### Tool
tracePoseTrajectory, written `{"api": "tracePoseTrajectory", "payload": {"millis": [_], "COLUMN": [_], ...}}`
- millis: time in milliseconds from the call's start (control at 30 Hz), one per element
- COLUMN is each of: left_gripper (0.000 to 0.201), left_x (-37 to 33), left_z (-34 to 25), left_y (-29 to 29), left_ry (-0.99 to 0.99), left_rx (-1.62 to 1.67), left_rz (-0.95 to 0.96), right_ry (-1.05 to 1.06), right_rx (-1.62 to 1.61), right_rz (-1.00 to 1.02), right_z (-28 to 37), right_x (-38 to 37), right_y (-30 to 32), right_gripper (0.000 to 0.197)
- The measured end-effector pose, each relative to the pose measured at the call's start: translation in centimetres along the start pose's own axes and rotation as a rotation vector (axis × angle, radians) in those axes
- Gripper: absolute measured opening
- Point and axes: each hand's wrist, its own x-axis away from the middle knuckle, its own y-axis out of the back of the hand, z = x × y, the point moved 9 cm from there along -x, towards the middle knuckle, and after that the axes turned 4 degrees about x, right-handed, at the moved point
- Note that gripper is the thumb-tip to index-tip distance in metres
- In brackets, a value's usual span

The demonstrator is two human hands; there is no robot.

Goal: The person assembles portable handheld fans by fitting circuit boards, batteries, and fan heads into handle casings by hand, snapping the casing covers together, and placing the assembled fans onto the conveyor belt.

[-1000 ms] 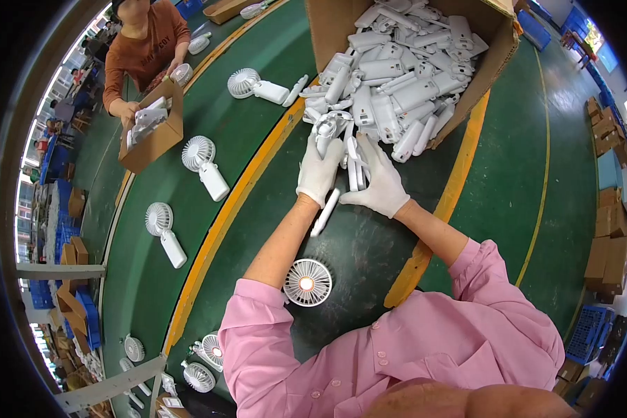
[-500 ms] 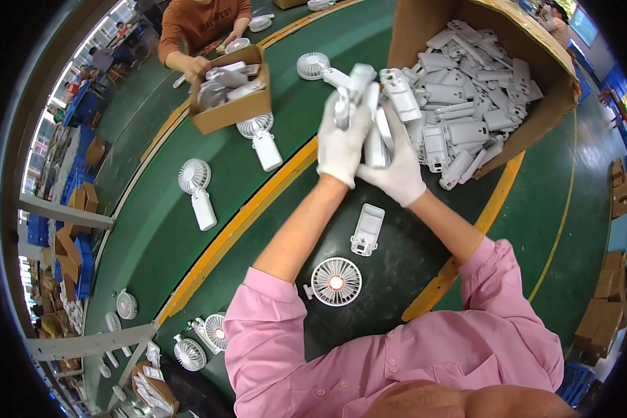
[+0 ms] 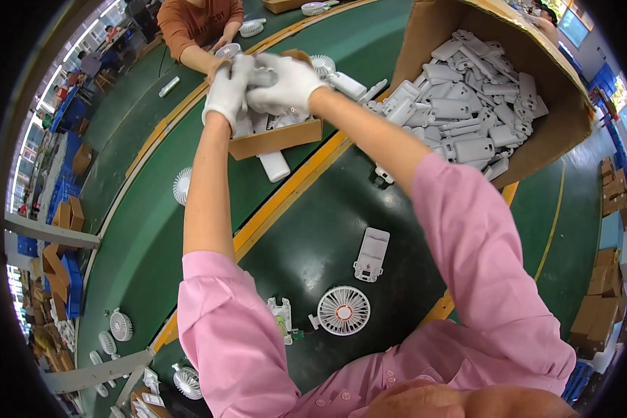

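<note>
My left hand [image 3: 228, 89] and my right hand [image 3: 285, 85], both in white gloves, are together over a small cardboard box [image 3: 279, 141]. The left hand's fingers are curled, but what they hold is hidden. A blurred greyish-white piece [image 3: 261, 76] shows between the hands; motion smears the right hand's fingers. White plastic parts [image 3: 261, 122] lie inside the box. Nearer to me, a white casing half [image 3: 371, 254] lies on the dark worktop, above a round fan head [image 3: 343, 311]. A white frame with a green circuit board [image 3: 284, 322] sits beside my left sleeve.
A big open carton [image 3: 557, 125] full of white casings [image 3: 460, 104] stands at the right, some spilling over its front. Across the green belt, a co-worker in a brown sleeve [image 3: 181, 31] reaches toward the small box. Fans [image 3: 182, 185] lie along the belt; a yellow edge [image 3: 285, 198] borders it.
Both hands have gone from beside the big carton, where they held white casings, leftward over the small box. That box has shifted right. The view has shifted, showing the circuit board near my left sleeve.
</note>
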Motion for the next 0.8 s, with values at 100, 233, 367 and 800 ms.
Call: {"api": "tracePoseTrajectory", "payload": {"millis": [100,233,367,800], "left_gripper": [0.085,0.068,0.045,0.038], "left_x": [3.7,9.1,14.4,25.6], "left_z": [-3.8,-5.0,-7.9,-13.2], "left_y": [-1.7,0.0,-0.3,0.5], "left_ry": [-0.088,-0.177,-0.311,-0.183], "left_rx": [-0.379,-0.436,-0.351,-0.242], "left_rz": [-0.024,-0.137,-0.121,-0.002], "right_ry": [0.038,-0.435,-0.264,0.022], "right_rx": [0.123,0.675,0.914,0.768], "right_rz": [-0.255,0.34,0.632,0.497], "right_z": [-6.4,-14.6,-15.6,-9.9], "right_x": [0.3,2.7,6.2,13.9], "right_y": [6.3,4.9,2.1,-0.1], "right_gripper": [0.056,0.038,0.033,0.021]}}
